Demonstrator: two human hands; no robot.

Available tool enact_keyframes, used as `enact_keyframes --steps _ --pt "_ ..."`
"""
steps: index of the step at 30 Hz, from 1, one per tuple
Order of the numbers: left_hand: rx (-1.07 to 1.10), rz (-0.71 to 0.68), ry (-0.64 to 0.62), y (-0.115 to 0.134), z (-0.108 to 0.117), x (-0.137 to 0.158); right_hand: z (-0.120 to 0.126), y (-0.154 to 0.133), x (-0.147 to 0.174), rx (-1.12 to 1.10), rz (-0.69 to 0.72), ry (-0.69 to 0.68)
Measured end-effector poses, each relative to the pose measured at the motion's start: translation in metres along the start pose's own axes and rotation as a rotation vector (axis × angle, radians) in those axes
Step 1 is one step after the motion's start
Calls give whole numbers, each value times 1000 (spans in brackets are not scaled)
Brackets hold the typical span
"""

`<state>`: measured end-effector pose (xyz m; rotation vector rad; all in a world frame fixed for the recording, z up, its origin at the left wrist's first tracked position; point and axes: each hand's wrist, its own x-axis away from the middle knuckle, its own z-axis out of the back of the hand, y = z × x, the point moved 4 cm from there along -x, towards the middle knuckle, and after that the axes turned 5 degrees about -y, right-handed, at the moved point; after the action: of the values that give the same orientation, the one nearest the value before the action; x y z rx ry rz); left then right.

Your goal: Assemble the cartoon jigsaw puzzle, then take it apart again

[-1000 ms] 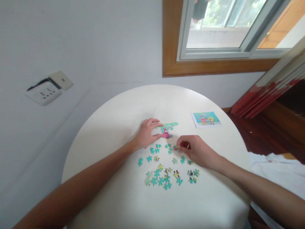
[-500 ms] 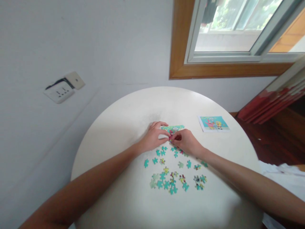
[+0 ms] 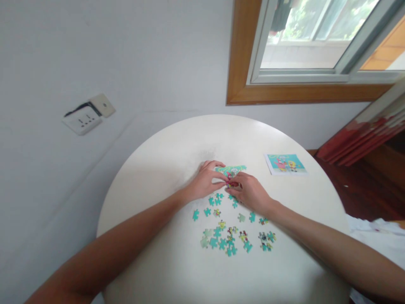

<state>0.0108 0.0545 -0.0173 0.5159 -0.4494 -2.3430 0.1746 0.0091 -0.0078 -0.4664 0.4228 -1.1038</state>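
Note:
A partly joined jigsaw puzzle (image 3: 233, 169) in teal, yellow and pink lies flat near the middle of the round white table. My left hand (image 3: 205, 181) rests at its left side, thumb and index finger brought together at a pink part of its lower edge. From the right, my right hand (image 3: 251, 192) pinches a small puzzle piece (image 3: 228, 184) at that same edge; the fingers hide most of it. Loose jigsaw pieces (image 3: 222, 243), mostly teal with some yellow and dark ones, are scattered nearer to me, several partly under my right wrist.
A picture card (image 3: 285, 164) with two cartoon figures lies on the table (image 3: 152, 169) to the right. Behind the table are a white wall with a socket (image 3: 82, 120) and a wood-framed window (image 3: 242, 95). A red curtain (image 3: 357, 137) hangs at the right.
My right fingers have shifted slightly at the puzzle's lower edge, the hand a little lower. My left hand stays in place. The whole view has shifted slightly.

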Motion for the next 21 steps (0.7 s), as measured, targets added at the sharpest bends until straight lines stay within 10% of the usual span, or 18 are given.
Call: enact_keyframes --steps 21 --pt "15 30 -12 -1 1 -2 3 -2 6 58 44 -76"
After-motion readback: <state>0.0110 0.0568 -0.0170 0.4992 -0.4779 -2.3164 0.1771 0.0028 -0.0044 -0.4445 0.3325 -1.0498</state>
